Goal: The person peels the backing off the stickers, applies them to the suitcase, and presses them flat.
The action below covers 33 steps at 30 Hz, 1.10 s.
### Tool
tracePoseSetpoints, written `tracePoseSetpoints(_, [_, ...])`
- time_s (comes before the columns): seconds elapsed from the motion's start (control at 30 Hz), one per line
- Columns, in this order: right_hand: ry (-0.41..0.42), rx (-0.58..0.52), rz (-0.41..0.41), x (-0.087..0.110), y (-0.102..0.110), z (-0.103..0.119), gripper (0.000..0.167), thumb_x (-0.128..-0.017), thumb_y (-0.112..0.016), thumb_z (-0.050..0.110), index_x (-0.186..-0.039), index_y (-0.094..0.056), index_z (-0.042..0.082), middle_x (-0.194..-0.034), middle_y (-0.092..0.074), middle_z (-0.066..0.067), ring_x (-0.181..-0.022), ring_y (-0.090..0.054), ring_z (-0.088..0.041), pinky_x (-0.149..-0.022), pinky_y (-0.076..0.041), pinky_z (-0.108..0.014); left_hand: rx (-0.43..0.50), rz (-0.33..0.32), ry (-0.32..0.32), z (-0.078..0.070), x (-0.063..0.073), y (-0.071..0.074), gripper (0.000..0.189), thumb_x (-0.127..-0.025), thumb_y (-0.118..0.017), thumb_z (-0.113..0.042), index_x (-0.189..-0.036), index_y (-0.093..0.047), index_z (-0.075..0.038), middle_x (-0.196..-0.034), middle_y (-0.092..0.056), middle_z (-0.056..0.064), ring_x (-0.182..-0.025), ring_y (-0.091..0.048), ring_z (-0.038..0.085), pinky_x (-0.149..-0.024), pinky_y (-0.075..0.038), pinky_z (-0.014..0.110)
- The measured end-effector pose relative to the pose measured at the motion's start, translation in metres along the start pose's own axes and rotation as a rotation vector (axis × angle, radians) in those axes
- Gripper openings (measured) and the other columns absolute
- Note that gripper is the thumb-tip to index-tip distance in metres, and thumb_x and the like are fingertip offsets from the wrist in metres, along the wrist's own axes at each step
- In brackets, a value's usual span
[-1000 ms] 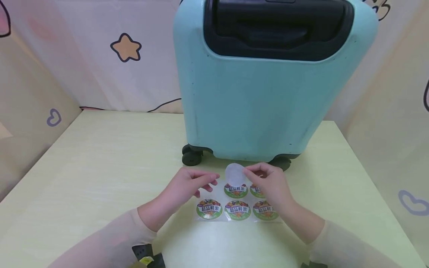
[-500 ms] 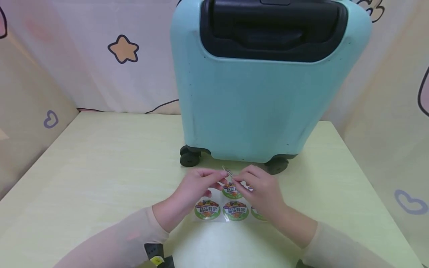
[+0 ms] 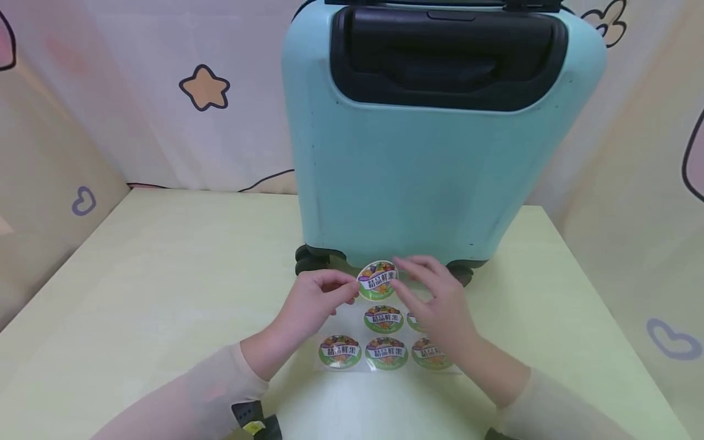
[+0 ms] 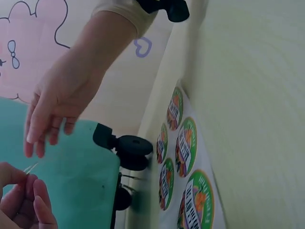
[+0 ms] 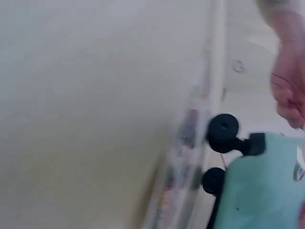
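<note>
A round sticker (image 3: pixel 377 281) with fruit pictures, a white band of lettering and a green lower part is held up, its printed face towards the head camera. My left hand (image 3: pixel 313 300) pinches its left edge between thumb and fingers. At its right side my right hand (image 3: pixel 442 302) has thumb and fingers spread apart; in the left wrist view, that right hand (image 4: pixel 64 90) hangs just off the sticker with loose fingers. Below lies the white sticker sheet (image 3: pixel 346 319), bearing several matching stickers, partly covered by the right hand. The right wrist view is blurred.
A light blue suitcase (image 3: pixel 407 183) with a black recessed handle panel (image 3: pixel 451 61) stands upright on black wheels (image 3: pixel 312 258), just behind the hands. All this is on a pale table (image 3: pixel 192 263) with patterned cloth (image 3: pixel 137 110) around its back and sides.
The sticker, pinched by the right hand with its white back showing, has been turned printed side forward. It has passed to the left hand, and the right fingers have come off it.
</note>
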State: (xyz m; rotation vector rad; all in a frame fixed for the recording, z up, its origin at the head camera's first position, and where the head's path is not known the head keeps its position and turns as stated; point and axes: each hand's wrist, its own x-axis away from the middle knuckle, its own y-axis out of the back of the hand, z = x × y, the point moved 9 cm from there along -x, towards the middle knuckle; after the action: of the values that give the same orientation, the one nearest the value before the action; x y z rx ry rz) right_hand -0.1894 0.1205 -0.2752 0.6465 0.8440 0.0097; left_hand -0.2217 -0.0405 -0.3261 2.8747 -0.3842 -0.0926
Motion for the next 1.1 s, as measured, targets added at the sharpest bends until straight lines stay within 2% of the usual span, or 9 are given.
tracePoseSetpoints(0.07, [-0.23, -0.091, 0.07, -0.002, -0.002, -0.02, 0.035, -0.082, -0.07, 0.009, -0.115, -0.064, 0.001, -0.11, -0.063, -0.008, -0.088, -0.058, -0.021, -0.072, -0.049, -0.028, 0.001, 0.004, -0.036, -0.004, -0.001, 0.003, 0.014, -0.088, -0.064, -0.012, -0.095, -0.071, -0.001, -0.084, -0.067, 0.009, -0.077, -0.061, 0.019, -0.06, -0.048, 0.029])
tracePoseSetpoints(0.13, [-0.443, -0.165, 0.161, 0.002, -0.009, -0.038, 0.034, -0.087, -0.066, 0.015, -0.119, -0.063, 0.004, -0.112, -0.063, -0.007, -0.09, -0.058, -0.021, -0.073, -0.049, -0.029, -0.001, 0.009, -0.069, -0.007, -0.002, 0.007, 0.014, -0.087, -0.064, -0.01, -0.094, -0.07, 0.001, -0.084, -0.067, 0.008, -0.077, -0.06, 0.02, -0.06, -0.048, 0.029])
tracePoseSetpoints(0.2, [-0.57, -0.226, 0.226, 0.006, -0.014, -0.046, 0.032, -0.089, -0.064, 0.02, -0.117, -0.064, 0.004, -0.108, -0.064, -0.006, -0.091, -0.059, -0.021, -0.076, -0.049, -0.029, -0.013, 0.012, -0.097, -0.009, -0.002, 0.01, 0.015, -0.087, -0.064, -0.01, -0.094, -0.07, 0.002, -0.085, -0.067, 0.008, -0.077, -0.06, 0.02, -0.061, -0.048, 0.029])
tracePoseSetpoints(0.3, [-0.67, -0.288, 0.253, 0.009, -0.018, -0.053, 0.028, -0.09, -0.063, 0.021, -0.111, -0.065, 0.003, -0.101, -0.066, -0.007, -0.093, -0.06, -0.023, -0.079, -0.05, -0.029, -0.055, 0.007, -0.137, -0.014, -0.003, 0.013, 0.013, -0.087, -0.064, -0.009, -0.092, -0.07, 0.002, -0.085, -0.067, 0.008, -0.077, -0.06, 0.019, -0.065, -0.049, 0.029])
tracePoseSetpoints(0.43, [-0.711, -0.297, 0.245, 0.01, -0.016, -0.055, 0.021, -0.09, -0.064, 0.018, -0.103, -0.067, 0.002, -0.098, -0.066, -0.008, -0.094, -0.06, -0.026, -0.08, -0.05, -0.03, -0.133, -0.006, -0.186, -0.02, -0.005, 0.016, 0.009, -0.086, -0.065, -0.007, -0.089, -0.071, -0.001, -0.085, -0.067, 0.005, -0.076, -0.058, 0.016, -0.067, -0.05, 0.029])
tracePoseSetpoints(0.57, [-0.695, -0.254, 0.242, 0.006, -0.012, -0.052, 0.017, -0.089, -0.065, 0.017, -0.099, -0.068, 0.004, -0.095, -0.067, -0.008, -0.088, -0.059, -0.026, -0.074, -0.05, -0.028, -0.224, -0.038, -0.254, -0.028, -0.005, 0.019, 0.006, -0.085, -0.066, -0.006, -0.087, -0.071, -0.004, -0.084, -0.067, 0.002, -0.074, -0.059, 0.014, -0.067, -0.051, 0.028])
tracePoseSetpoints(0.7, [-0.622, -0.195, 0.21, -0.001, -0.006, -0.046, 0.016, -0.088, -0.066, 0.02, -0.096, -0.07, 0.007, -0.09, -0.068, -0.006, -0.079, -0.057, -0.021, -0.066, -0.049, -0.026, -0.29, -0.089, -0.317, -0.038, -0.006, 0.024, 0.005, -0.084, -0.067, -0.007, -0.086, -0.071, -0.006, -0.081, -0.067, -0.001, -0.072, -0.059, 0.011, -0.067, -0.052, 0.027])
tracePoseSetpoints(0.87, [-0.531, -0.148, 0.172, -0.01, 0.0, -0.038, 0.015, -0.088, -0.066, 0.019, -0.095, -0.071, 0.007, -0.085, -0.067, -0.001, -0.07, -0.054, -0.02, -0.059, -0.046, -0.023, -0.331, -0.118, -0.365, -0.047, -0.005, 0.027, 0.005, -0.083, -0.068, -0.007, -0.086, -0.072, -0.007, -0.08, -0.067, -0.002, -0.071, -0.058, 0.01, -0.065, -0.051, 0.025])
tracePoseSetpoints(1.1, [-0.479, -0.143, 0.133, -0.018, 0.007, -0.035, 0.014, -0.088, -0.066, 0.017, -0.095, -0.07, 0.005, -0.085, -0.067, -0.005, -0.07, -0.053, -0.021, -0.058, -0.044, -0.022, -0.392, -0.173, -0.418, -0.054, -0.003, 0.036, 0.005, -0.083, -0.068, -0.007, -0.085, -0.072, -0.006, -0.079, -0.067, -0.001, -0.069, -0.058, 0.009, -0.064, -0.051, 0.025])
